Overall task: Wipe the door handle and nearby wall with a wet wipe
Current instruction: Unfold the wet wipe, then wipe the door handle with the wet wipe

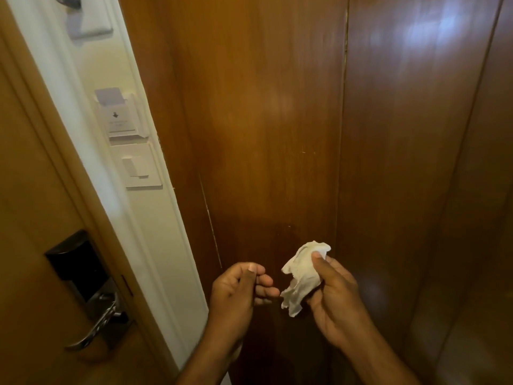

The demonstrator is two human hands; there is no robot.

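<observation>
My right hand (337,298) pinches a crumpled white wet wipe (301,273) between thumb and fingers, low in the middle of the view. My left hand (238,290) hovers just left of the wipe with fingers loosely curled, holding nothing and not touching it. The metal lever door handle (95,326) sits at the lower left on a light wooden door (25,218), below a black lock plate (76,259). A strip of cream wall (155,218) runs between the door frame and the dark wood panels. Both hands are well right of the handle.
On the cream wall are a key-card holder with a card in it (119,118) and a white light switch (140,168) below it. Glossy dark wooden panels (277,107) fill the centre and right. Another white fixture (83,20) is at the top left.
</observation>
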